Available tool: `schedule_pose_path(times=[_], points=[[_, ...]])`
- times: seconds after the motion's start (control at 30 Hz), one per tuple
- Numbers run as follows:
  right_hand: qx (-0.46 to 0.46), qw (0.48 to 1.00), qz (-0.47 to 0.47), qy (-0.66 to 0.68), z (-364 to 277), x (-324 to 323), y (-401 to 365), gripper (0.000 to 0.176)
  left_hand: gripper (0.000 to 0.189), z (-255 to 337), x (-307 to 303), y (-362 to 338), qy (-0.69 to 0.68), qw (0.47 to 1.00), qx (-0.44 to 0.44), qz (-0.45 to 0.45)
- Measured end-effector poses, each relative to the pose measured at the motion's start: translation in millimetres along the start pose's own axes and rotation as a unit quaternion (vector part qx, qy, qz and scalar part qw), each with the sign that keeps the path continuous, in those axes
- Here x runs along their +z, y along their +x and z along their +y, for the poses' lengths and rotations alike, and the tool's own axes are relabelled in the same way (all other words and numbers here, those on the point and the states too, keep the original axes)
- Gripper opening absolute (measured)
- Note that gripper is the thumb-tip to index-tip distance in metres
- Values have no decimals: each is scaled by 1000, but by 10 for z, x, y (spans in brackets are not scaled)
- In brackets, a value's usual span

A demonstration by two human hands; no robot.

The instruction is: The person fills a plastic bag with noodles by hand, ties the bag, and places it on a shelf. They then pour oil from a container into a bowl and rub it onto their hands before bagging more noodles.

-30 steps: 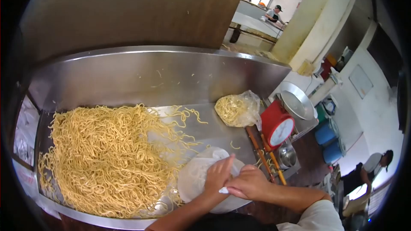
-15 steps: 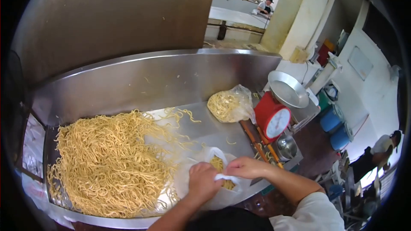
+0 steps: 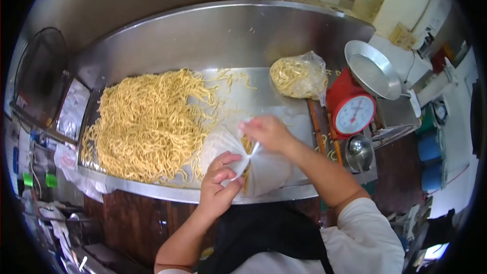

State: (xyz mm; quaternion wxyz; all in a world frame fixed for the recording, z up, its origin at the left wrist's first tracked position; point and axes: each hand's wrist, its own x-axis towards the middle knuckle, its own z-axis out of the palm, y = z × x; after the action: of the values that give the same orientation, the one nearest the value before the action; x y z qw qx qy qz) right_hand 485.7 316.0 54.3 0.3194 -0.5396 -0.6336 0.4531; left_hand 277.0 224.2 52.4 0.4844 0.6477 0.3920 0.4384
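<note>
A translucent plastic bag point(image 3: 269, 172) with noodles in it lies at the front of the steel tray point(image 3: 203, 20), its neck gathered into a twist. My left hand point(image 3: 220, 180) pinches plastic on the left of the twist, fingers curled. My right hand point(image 3: 269, 132), above and to the right, grips another end of the plastic with closed fingers. To the left of the hands spreads a big heap of loose yellow noodles point(image 3: 147, 127).
A filled clear bag of noodles point(image 3: 294, 77) rests at the back right. Beside it are a red scale point(image 3: 355, 114) with a metal pan point(image 3: 373, 68), wooden sticks point(image 3: 335, 139) and a metal bowl point(image 3: 359, 152). A round fan point(image 3: 43, 76) stands at the left.
The view has tilted down. Both hands have moved apart, pulling the bag's plastic into a tight twisted neck between them.
</note>
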Motion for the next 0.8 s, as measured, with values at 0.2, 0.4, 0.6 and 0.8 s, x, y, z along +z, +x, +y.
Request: schedule_pose_path(times=[0.2, 0.4, 0.6, 0.8], points=[[-13, 975, 122, -183, 478, -119, 378, 59, 11, -44, -400, -519, 7, 996, -84, 18], [63, 969, 133, -198, 807, -186, 14, 60, 18, 58, -506, -553, -272, 902, -324, 85], [6, 991, 50, -124, 664, 133, -1133, 33, 59, -43, -292, 256, -487, 860, -132, 83], [-281, 950, 62, -124, -9, 68, -1109, 13, 71, -506, 475, 823, -63, 997, -20, -34]])
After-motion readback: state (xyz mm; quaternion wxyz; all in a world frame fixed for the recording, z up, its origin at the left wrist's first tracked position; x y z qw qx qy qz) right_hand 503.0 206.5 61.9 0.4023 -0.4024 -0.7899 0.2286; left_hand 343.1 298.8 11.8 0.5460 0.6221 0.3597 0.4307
